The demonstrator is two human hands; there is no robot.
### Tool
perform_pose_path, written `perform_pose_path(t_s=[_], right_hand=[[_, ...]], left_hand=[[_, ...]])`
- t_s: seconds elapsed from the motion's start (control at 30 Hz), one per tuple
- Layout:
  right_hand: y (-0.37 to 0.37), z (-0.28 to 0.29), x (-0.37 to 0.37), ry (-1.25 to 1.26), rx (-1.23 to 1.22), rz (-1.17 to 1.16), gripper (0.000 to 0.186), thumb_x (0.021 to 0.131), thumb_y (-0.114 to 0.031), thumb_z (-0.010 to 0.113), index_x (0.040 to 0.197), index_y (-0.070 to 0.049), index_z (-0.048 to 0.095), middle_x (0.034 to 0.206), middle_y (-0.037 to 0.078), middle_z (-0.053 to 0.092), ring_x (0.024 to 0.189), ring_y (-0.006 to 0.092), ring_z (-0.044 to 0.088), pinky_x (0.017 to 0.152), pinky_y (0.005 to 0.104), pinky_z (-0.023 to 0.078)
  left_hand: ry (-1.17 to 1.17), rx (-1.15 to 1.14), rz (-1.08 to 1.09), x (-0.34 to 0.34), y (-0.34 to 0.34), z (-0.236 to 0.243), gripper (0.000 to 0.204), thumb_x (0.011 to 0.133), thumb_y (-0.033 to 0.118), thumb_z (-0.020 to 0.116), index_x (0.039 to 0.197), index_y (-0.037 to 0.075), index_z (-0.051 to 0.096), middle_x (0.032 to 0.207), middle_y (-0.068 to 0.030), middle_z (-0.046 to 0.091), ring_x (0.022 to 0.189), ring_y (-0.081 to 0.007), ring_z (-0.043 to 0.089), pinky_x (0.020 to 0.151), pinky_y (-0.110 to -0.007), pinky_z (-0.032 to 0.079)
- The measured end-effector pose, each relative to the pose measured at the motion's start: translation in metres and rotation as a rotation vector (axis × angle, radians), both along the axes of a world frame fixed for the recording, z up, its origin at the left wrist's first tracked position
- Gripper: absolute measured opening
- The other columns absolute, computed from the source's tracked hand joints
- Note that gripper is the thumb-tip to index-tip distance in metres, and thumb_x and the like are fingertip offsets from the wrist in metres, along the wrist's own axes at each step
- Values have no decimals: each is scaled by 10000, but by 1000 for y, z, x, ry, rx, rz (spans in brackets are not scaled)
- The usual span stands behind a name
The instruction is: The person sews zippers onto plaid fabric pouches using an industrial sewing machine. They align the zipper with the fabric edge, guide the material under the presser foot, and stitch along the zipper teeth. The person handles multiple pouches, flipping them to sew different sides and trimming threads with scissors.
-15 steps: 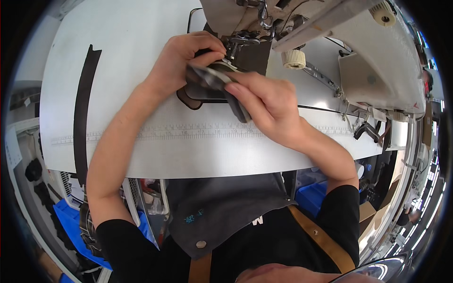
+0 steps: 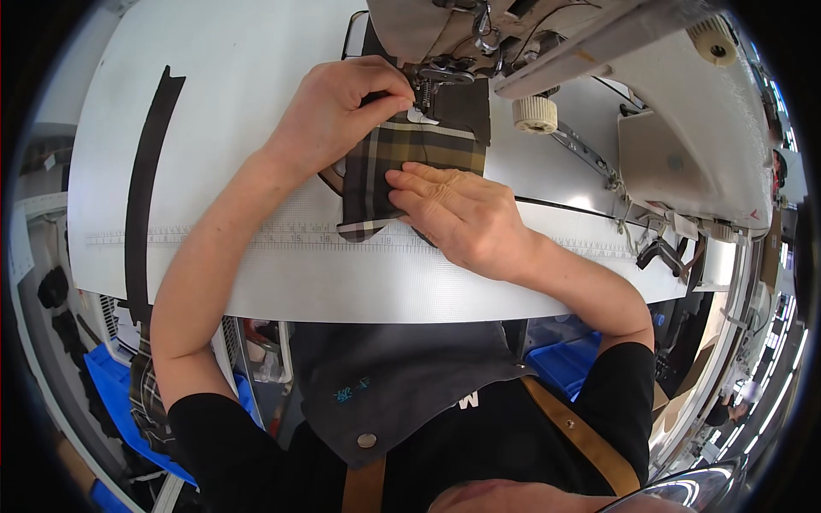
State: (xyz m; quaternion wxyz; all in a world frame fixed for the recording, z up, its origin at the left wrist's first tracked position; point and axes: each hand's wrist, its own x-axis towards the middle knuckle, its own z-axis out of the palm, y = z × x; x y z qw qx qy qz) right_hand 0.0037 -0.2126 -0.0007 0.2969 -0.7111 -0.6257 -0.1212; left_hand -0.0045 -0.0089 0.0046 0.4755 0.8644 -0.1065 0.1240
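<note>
A plaid fabric piece (image 2: 368,175) in black, olive and white lies below the sewing machine's presser foot (image 2: 425,103). Its near edge curls up, showing a pale stripe. Beneath the foot is a dark brown fabric piece (image 2: 457,111). My left hand (image 2: 346,107) is at the foot's left side, thumb and forefinger pinched together; whatever is between the tips is too small to make out. With fingers stretched out, my right hand (image 2: 466,214) rests flat on the plaid fabric's right part. A dark thread appears to run down over the plaid.
The sewing machine (image 2: 684,103) fills the upper right. A long dark fabric strip (image 2: 147,197) lies along the white table (image 2: 231,162) at the left. A printed ruler scale (image 2: 299,238) crosses the table's near part. Blue bins (image 2: 564,359) sit below the table edge.
My right hand has come down and nearer, from gripping a raised fold to lying flat. The plaid fabric is now spread out toward me. My left hand keeps its pinch beside the foot.
</note>
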Motion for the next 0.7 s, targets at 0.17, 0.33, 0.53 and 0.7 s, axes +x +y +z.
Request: perform_pose_path(t_s=[0.17, 0.33, 0.53, 0.7], right_hand=[[2, -3, -1, -45, 8, -8, 204, 707, -106, 668, 862, 18, 621, 961, 148, 666, 911, 256, 658, 724, 321, 545], [1, 0, -1, -34, -3, 29, 240, 712, -146, 685, 878, 17, 624, 964, 142, 664, 904, 261, 656, 727, 320, 542], [3, 5, 9, -2, -18, 4, 323, 712, -192, 707, 946, 18, 632, 1023, 142, 644, 958, 270, 627, 787, 341, 523], [-17, -2, 20, 127, -10, 61, 360, 707, -97, 672, 1048, 9, 623, 1083, 138, 611, 1017, 276, 573, 825, 355, 486]], left_hand=[[-23, 4, -8, 0, 0, 0, 122, 808, 121, 610, 833, 10, 653, 827, -76, 649, 732, -229, 621, 677, -301, 483], [-57, 114, -16, -2, 1, -1, 119, 806, 91, 632, 876, -3, 655, 888, -80, 665, 822, -213, 633, 743, -300, 495], [-363, 347, -7, -4, 2, -14, 100, 763, 86, 627, 855, 59, 656, 853, -19, 629, 760, -220, 608, 664, -313, 498], [-441, 444, -37, -8, 2, -15, 177, 716, 25, 631, 887, 69, 645, 868, -12, 602, 765, -218, 596, 664, -316, 502]])
